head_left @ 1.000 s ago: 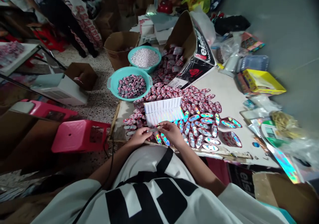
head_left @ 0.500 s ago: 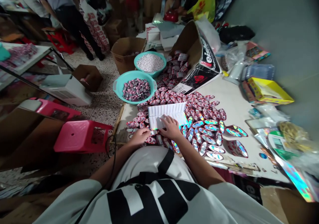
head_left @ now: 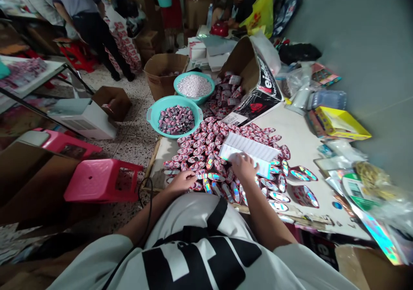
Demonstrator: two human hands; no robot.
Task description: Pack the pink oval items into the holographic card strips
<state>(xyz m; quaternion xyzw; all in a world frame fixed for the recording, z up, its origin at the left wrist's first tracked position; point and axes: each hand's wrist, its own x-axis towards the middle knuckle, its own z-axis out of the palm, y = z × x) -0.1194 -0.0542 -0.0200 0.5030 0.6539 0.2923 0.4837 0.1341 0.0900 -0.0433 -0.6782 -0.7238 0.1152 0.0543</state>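
My right hand (head_left: pixel 245 168) lies over the lower edge of a white sticker sheet (head_left: pixel 258 146) with rows of narrow strips and a shiny rainbow edge, and it has hold of the sheet. The sheet rests at a slant on many small red-and-pink oval packs (head_left: pixel 211 137). At the near edge of the packs, my left hand (head_left: pixel 184 181) has thumb and fingers pinched together; whatever is between them is too small to make out. Beside its fingertips lies a pack with a shiny rainbow strip (head_left: pixel 210 177). More packs with shiny strips lie in front of me.
A turquoise basin (head_left: pixel 151 117) holds round pink-and-silver pieces; another basin (head_left: pixel 210 91) holds small white pieces. A tipped black carton (head_left: pixel 261 98) spills packs. A yellow tray (head_left: pixel 351 128) and plastic bags line the wall side. A pink stool (head_left: pixel 93 180) stands left; people are behind.
My right hand has gone from near my left hand onto the sheet and shifted it right, turning it. The packs under it are now uncovered. My left hand stays near the table edge.
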